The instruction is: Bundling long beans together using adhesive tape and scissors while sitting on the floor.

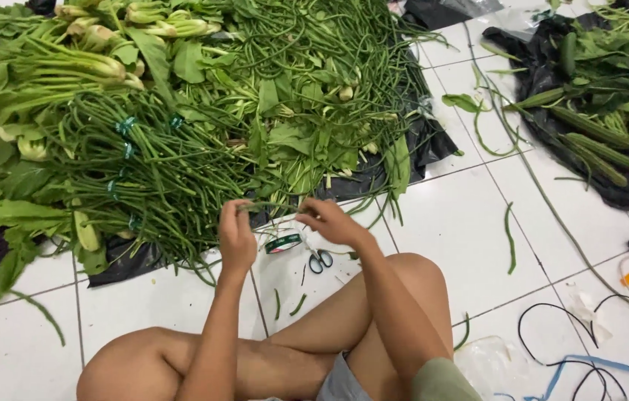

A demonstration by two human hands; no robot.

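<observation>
Pinching a few long beans [273, 206] between left hand [236, 234] and right hand [331, 221], both clamped on them | step: gathering a bunch | next: tape roll [283, 243] just below hands, scissors [320, 260] beside it

The floor [470, 223] is laid with glossy white square tiles and thin dark joints. Black plastic sheets [433, 141] lie spread across it. Thin black and blue cables [589, 364] curl at the lower right. Light is bright and even.
</observation>
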